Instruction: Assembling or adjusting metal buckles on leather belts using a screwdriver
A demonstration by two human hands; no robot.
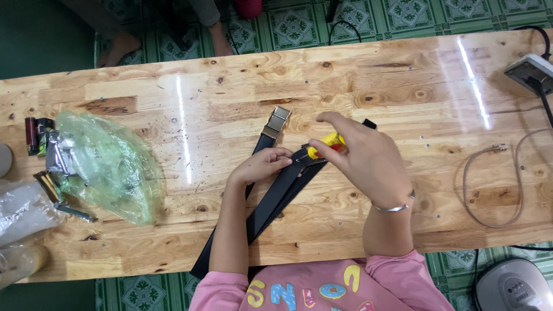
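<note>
Glossy knotty-pine tabletop (357, 80) over green patterned floor tiles (294, 23) serves as a workbench. A black leather belt (276, 196) lies doubled on it, its silver buckle (279, 121) pointing away from the person. The left hand (262, 166) presses fingertips together on the strap, apparently to pin it flat, while the right hand (368, 158) closes its fingers around a small yellow-handled screwdriver (322, 151), tip set against the belt. A green plastic bag of metal buckles (103, 164) sits well to the left; a beige cable (495, 184) loops at right.
</note>
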